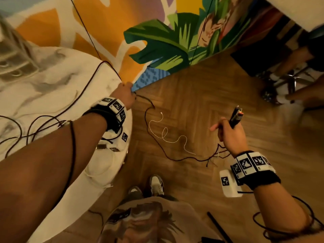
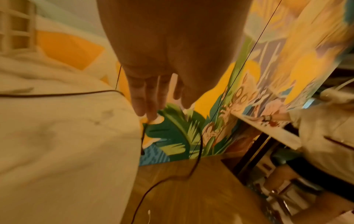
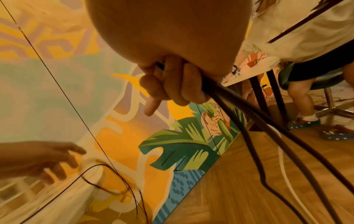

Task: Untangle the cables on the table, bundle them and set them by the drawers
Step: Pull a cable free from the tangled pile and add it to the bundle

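Note:
My right hand (image 1: 226,132) grips a bunch of cable ends, and their plugs (image 1: 235,116) stick up above the fist. From it dark cords (image 3: 249,121) and a thin white cord (image 1: 163,134) hang down and trail over the wooden floor. My left hand (image 1: 125,94) is at the edge of the white table (image 1: 52,88). Its fingers (image 2: 149,112) are straight and touch a dark cable (image 2: 142,136) that drops off the edge. More dark cable (image 1: 84,88) loops across the tabletop.
A painted mural wall (image 1: 157,41) stands behind the table. Another person sits on a chrome stool (image 1: 291,81) at the right, by a second table (image 1: 298,11). My shoes (image 1: 156,185) are on the floor below. A black rod (image 1: 219,227) lies on the floor at the lower right.

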